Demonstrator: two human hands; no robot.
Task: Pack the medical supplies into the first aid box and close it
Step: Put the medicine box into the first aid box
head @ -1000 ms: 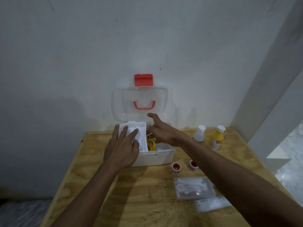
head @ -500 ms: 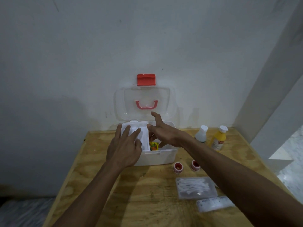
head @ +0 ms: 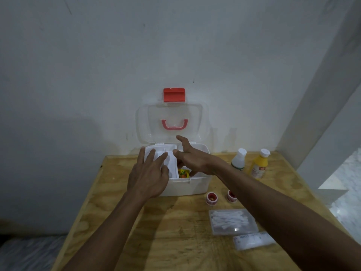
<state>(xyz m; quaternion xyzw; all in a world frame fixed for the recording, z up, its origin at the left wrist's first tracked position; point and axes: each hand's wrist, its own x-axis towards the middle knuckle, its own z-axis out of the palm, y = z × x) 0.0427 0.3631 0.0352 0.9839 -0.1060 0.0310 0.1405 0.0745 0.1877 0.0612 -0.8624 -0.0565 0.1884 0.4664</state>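
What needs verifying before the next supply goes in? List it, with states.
1. Lid fully open, leaning against the wall: ok.
2. Left hand steadying the white tray: ok, fingers flat on it.
3. Right hand free to pick: cannot tell, fingertips hidden inside the first aid box.
4. Room left in the box: cannot tell.
5. Supplies outside: not ok; two bottles, two tape rolls, cotton swab pack on the table.
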